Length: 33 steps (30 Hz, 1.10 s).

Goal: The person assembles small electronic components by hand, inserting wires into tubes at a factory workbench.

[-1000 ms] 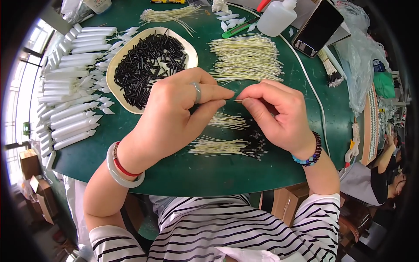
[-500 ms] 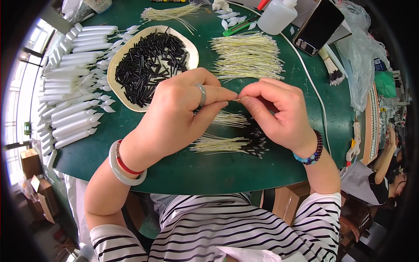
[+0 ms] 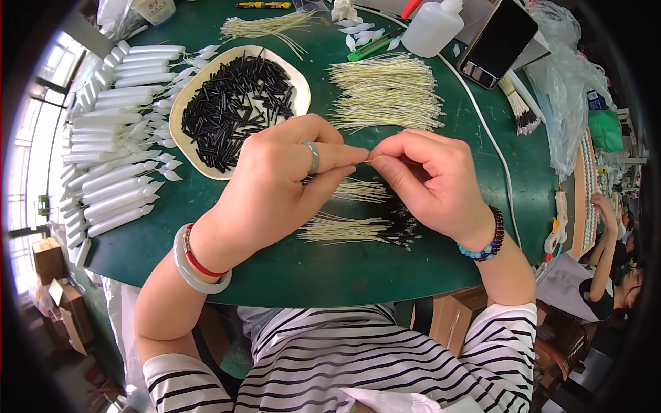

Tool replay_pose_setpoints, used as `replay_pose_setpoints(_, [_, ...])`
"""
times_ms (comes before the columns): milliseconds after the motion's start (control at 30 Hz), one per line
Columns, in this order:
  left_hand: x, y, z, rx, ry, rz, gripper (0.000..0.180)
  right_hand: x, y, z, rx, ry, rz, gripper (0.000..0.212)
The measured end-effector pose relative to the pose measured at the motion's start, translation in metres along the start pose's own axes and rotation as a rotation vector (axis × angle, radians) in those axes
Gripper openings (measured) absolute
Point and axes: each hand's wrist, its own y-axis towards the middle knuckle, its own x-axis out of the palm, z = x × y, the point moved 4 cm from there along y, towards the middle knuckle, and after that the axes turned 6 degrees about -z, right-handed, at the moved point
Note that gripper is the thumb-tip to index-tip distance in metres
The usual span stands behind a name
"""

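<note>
Thumb and forefinger of my left hand (image 3: 275,180) are pinched together, tips close to those of my right hand (image 3: 442,189), also closed in a pinch. A thin pale wire (image 3: 367,162) bridges the small gap between them; most of it is hidden by the fingers. Beyond my left hand stands a cream bowl (image 3: 303,86) full of short black tubes (image 3: 219,103). Past my fingertips lies a wide pile of pale yellow wires (image 3: 385,89) with clear tips. Nearer me, partly under my hands, two bunches of wires with black sleeves (image 3: 344,228) rest on the green table (image 3: 289,275).
White candle-shaped sticks (image 3: 120,179) line the left side. At the back are more wires (image 3: 265,25), a green cutter knife (image 3: 375,45), a white bottle (image 3: 432,31) and a dark phone (image 3: 499,45). A white cable (image 3: 492,134) runs down the right. Another person (image 3: 602,275) sits far right.
Both hands have shifted very slightly left, still pinching at the fingertips. Across the way, the other person's raised arm has moved a little.
</note>
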Motion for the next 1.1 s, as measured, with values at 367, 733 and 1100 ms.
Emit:
replay_pose_setpoints(367, [-0.001, 0.0, 0.0, -0.179, -0.068, 0.051, 0.012, 0.0, -0.001, -0.007, -0.055, -0.056, -0.001, 0.005])
replay_pose_setpoints(733, [0.0, 0.0, -0.002, -0.192, -0.125, -0.014, 0.012, -0.008, 0.001, -0.005, -0.113, -0.098, 0.008, 0.008])
replay_pose_setpoints(1100, [0.001, 0.0, -0.002, -0.193, -0.17, 0.004, 0.014, -0.007, 0.0, -0.006, -0.165, -0.168, 0.022, 0.01])
